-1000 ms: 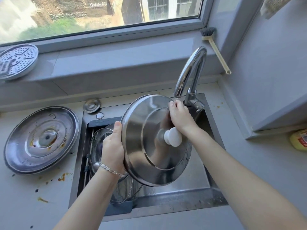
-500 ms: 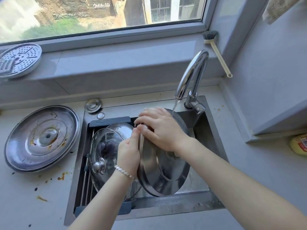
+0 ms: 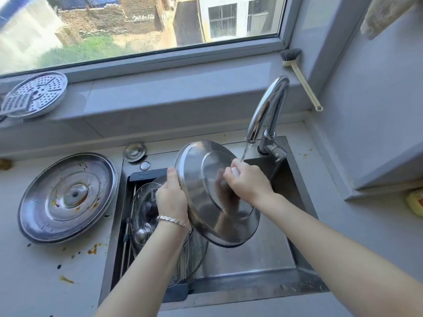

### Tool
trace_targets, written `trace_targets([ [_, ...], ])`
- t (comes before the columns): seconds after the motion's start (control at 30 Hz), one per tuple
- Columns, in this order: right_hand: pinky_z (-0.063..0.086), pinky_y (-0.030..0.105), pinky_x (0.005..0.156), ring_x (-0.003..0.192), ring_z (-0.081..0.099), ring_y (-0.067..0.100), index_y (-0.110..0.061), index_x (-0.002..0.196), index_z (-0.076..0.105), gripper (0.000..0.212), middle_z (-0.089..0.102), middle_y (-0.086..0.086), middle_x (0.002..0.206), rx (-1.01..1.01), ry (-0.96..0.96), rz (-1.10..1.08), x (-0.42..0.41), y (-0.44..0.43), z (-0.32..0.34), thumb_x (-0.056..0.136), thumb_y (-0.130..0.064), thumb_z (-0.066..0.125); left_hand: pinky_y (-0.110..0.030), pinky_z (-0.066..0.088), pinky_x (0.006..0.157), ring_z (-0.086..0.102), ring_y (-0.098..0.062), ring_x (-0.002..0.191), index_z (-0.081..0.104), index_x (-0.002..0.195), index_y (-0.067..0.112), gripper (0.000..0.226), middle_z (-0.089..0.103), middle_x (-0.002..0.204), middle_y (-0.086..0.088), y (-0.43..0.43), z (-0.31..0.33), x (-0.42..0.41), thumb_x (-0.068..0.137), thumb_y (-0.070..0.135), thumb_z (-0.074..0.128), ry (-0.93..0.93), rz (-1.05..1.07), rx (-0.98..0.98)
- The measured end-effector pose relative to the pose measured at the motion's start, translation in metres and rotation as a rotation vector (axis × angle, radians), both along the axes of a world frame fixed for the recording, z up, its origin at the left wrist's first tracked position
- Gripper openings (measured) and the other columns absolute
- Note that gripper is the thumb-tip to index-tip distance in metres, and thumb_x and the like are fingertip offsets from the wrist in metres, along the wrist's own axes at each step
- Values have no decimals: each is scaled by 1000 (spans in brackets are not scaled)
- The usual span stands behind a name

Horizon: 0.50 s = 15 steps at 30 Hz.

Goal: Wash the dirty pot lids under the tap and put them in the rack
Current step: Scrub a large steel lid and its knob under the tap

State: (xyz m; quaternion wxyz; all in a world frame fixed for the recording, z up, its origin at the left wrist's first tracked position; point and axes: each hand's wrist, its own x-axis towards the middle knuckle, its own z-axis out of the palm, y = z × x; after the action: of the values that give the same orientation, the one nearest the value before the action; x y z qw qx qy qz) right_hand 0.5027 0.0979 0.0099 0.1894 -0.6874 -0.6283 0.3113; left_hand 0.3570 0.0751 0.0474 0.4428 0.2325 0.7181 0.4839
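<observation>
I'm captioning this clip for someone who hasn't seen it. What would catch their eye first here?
First, the big steel lid held tilted over the sink: the left hand grips its rim and the right hand holds its knob, while water from the tap falls onto that hand. Next, the stained lid lying on the counter to the left, with orange splatters around it.
</observation>
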Motion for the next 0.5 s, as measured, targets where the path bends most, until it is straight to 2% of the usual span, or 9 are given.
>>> trace_targets([
  [0.07,37,31,62,73,51,28,-17,57,44,36,56,6,66,-79,227,-111,0,12,-1,84,-40,44,-29,41,62,48,-20,64,48,62,15,41,48,64,-5,3,1,-1,93,42,43,7,-13,24],
  [0.1,37,29,55,63,50,28,-17,46,42,46,53,7,55,-135,385,-161,1,19,-1,85,-42,45,-29,40,61,47,-19,63,48,61,15,42,47,63,-4,5,3,-1,93,42,43,12,-14,38],
  [0.17,27,21,38,42,41,25,-17,30,36,68,43,7,39,-226,647,-221,3,30,-2,91,-44,44,-23,38,51,44,-18,56,45,59,15,44,45,59,-3,8,7,1,94,42,42,23,-9,64],
  [0.2,23,18,34,35,35,20,-18,30,36,69,40,5,37,-240,697,-233,4,31,-3,93,-45,45,-19,37,45,41,-16,52,43,58,15,45,43,57,-2,10,10,2,94,41,42,43,-2,69],
  [0.27,21,15,31,32,31,13,-16,42,40,59,40,1,37,-210,745,-246,6,30,-9,92,-47,48,-10,30,35,37,-12,50,40,56,15,46,41,57,0,13,14,3,95,40,41,91,22,41],
  [0.3,22,14,32,33,32,10,-15,49,42,53,41,-1,39,-175,787,-226,8,28,-11,91,-45,51,-9,30,34,37,-11,51,39,56,15,47,41,58,1,14,14,2,95,40,40,92,35,18],
  [0.37,26,12,34,34,35,5,-13,62,50,37,43,-5,43,-96,831,-148,11,22,-14,89,-38,56,-15,36,42,40,-12,53,40,56,16,46,43,60,3,15,11,-2,94,42,41,69,57,-17],
  [0.43,29,13,37,34,37,1,-14,74,54,23,44,-6,46,-69,778,-99,12,19,-11,86,-32,61,-22,38,50,44,-15,57,44,57,15,47,46,61,3,15,7,-5,93,44,42,43,67,-43],
  [0.5,36,17,44,37,41,3,-20,61,51,32,45,-8,44,-46,681,-110,9,22,-11,89,-34,59,-25,37,51,45,-14,56,46,57,14,48,48,61,2,11,4,-6,93,46,41,40,45,-59],
])
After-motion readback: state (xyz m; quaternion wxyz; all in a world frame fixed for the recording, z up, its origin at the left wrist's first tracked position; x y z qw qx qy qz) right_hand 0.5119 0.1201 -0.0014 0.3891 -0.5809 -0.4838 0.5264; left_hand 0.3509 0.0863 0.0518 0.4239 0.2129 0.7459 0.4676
